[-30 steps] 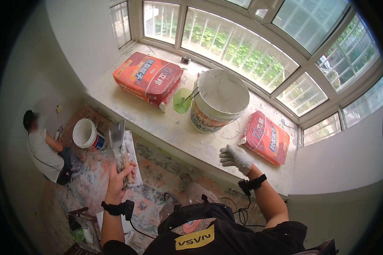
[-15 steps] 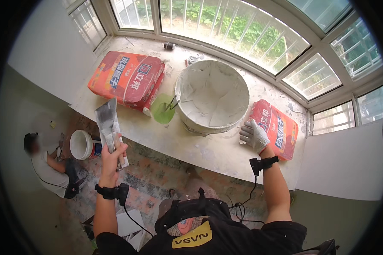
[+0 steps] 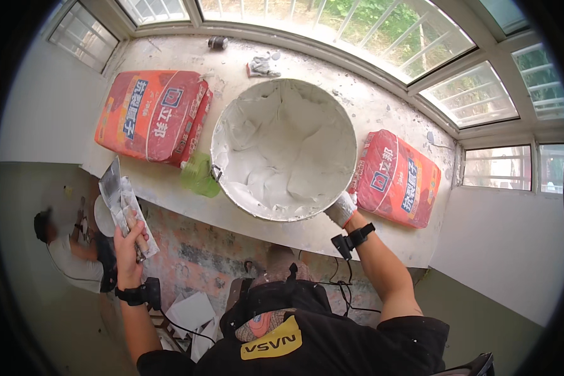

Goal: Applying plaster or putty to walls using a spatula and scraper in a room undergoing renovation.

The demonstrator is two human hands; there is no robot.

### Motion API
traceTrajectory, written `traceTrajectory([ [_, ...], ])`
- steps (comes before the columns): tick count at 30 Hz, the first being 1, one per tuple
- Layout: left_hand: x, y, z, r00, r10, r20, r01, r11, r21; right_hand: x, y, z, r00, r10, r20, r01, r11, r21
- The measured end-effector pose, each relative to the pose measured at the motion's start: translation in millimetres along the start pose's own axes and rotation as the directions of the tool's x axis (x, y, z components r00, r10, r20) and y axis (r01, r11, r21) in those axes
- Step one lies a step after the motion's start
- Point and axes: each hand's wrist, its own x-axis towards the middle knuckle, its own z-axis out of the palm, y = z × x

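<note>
My left hand [image 3: 130,247] is closed round the handles of a wide putty knife [image 3: 111,186] and a flat, white-smeared trowel [image 3: 145,227], held together off the sill's front edge. A large round bucket [image 3: 282,156] of thick white putty sits on the sill, its mouth facing me. At its lower right side is my right hand [image 3: 341,211] in a pale work glove, against the outer wall just under the rim. The bucket hides most of those fingers. Left of the bucket, a translucent green container [image 3: 200,175] is partly covered by its wire handle end.
Red and orange bags lie on the sill [image 3: 257,235], one at left [image 3: 150,116] and one at right [image 3: 400,178]. A crumpled glove [image 3: 263,66] and a dark cylinder [image 3: 217,42] lie near the window. Another person [image 3: 75,250] sits at lower left beside a white bucket [image 3: 103,216].
My right hand has gone from beside the right bag to the putty bucket, whose mouth has tipped toward me. My left hand still holds both tools; the view has shifted.
</note>
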Motion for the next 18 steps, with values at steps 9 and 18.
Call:
traceTrajectory([
  [9, 12, -30, 14, 1.0, -0.02, -0.023, 0.019, 0.998, -0.056, -57, 47, 27, 0.946, -0.023, 0.323, 0.28, 0.558, -0.781],
  [18, 45, -60, 75, 0.986, 0.154, 0.063, -0.149, 0.986, -0.079, -27, 73, 19, 0.998, 0.039, -0.051, -0.049, 0.975, -0.216],
])
